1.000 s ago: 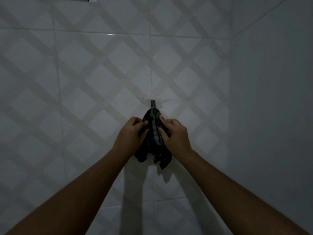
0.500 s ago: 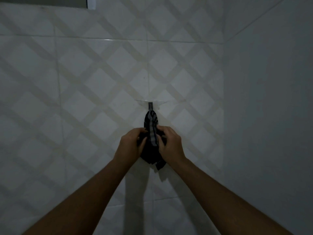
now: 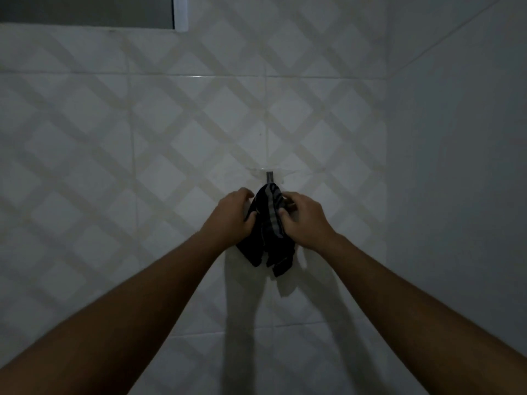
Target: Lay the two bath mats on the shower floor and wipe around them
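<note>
1. Dark cloth (image 3: 269, 223), grey-striped band down its middle: hung bunched from a wall hook (image 3: 269, 176), just right of frame centre, lower corners dangling free.
2. Left hand (image 3: 232, 220): fingers curled round the cloth's left edge, gripping it.
3. Right hand (image 3: 305, 220): thumb and fingers pinched the cloth's right edge, just below the hook.
4. Tiled wall (image 3: 114, 138), diamond lattice pattern: filled the frame behind both hands.
5. Plain side wall (image 3: 456, 166): right of frame.
6. Window frame (image 3: 179, 12): upper left.

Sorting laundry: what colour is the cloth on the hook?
Dark, near black, with a paler grey stripe, in the head view: cloth.
</note>
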